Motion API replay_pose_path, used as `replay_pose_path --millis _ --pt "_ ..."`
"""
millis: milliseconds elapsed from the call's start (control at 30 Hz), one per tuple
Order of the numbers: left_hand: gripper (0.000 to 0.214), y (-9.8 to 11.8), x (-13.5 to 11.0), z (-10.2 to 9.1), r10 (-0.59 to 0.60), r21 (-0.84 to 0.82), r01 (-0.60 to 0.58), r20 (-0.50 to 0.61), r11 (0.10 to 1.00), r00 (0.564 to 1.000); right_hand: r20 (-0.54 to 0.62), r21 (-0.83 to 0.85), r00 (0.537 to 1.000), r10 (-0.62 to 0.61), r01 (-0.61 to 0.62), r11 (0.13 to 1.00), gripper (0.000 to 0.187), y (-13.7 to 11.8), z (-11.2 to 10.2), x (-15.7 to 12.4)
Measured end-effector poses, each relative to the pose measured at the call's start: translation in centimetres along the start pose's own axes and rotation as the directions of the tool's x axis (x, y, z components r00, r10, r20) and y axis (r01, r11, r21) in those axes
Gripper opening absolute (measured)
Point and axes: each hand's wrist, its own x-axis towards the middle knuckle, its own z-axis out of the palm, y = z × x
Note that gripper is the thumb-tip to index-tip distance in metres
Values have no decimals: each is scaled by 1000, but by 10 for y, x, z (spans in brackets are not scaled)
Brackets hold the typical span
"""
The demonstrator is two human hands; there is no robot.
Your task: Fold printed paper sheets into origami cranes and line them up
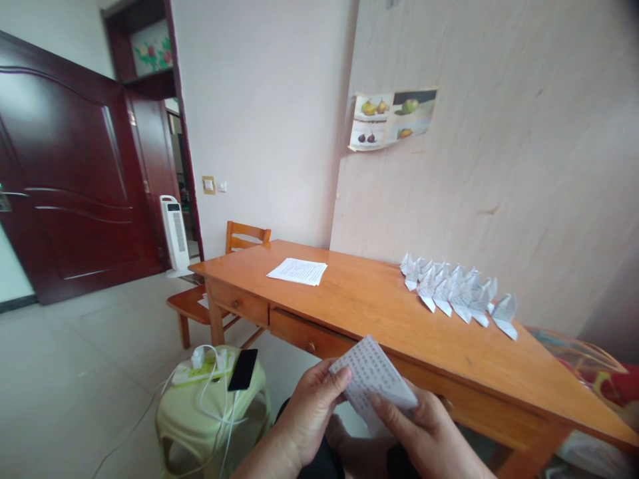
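"Where's the folded paper (377,372)?"

"Pinched in the fingers of both the left hand (315,396) and right hand (424,426), thumbs on its face."

"What could go wrong?"

"Uneven thumb pressure could skew a crease. If both grips slacken, it could slip down past the worktop (354,286), which seems to lie beyond the fingers, not under them."

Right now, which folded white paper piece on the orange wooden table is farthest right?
The end folded white paper piece, its base lowest in view; the others stand further left.
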Motion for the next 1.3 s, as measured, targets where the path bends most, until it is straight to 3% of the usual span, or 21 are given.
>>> replay_pose_path --millis 133,233,300,500,633,767,933,1033,1100,1300 --pt "40 2 0 -3 31 28 -30 -4 999 1000 79 -69 996 50 -44 997 53 -4 -18 -8" --pt "39 4 -1 -6 17 -69 -15 32 998 999 66 -117 998 20 -13 993 58 0 -33 -17" --pt "37 6 -1 -9 -15 -143 17 15 990 1000 132 -152 991 8 12 988 57 -2 -37 -21" --pt "39 9 -3 -7 -211 -276 206 12 939 977 248 -273 967 54 17 962 47 -42 -13 -21" --pt "44 11 -9 3 -158 -313 156 18 937 987 286 -327 953 -104 199 924 23 -57 5 -12" --pt "36 10 -9 3 -100 -322 93 -6 942 995 223 -529 947 -233 318 787 18 -47 14 -1" --pt "32 4 0 -2 -276 -396 278 65 875 959 135 -827 953 -270 259 499 15 -22 19 12" --pt "31 2 -1 2 -199 -385 183 -2 905 980 159 -902 946 -281 255 349 12 -14 19 15" --pt "32 2 -4 6 -133 -347 118 -20 931 991 176 -900 939 -296 275 337 16 -11 17 15" --pt "36 10 -13 16 -2 -244 4 8 970 1000 163 -825 891 -425 359 436 30 -3 12 13"
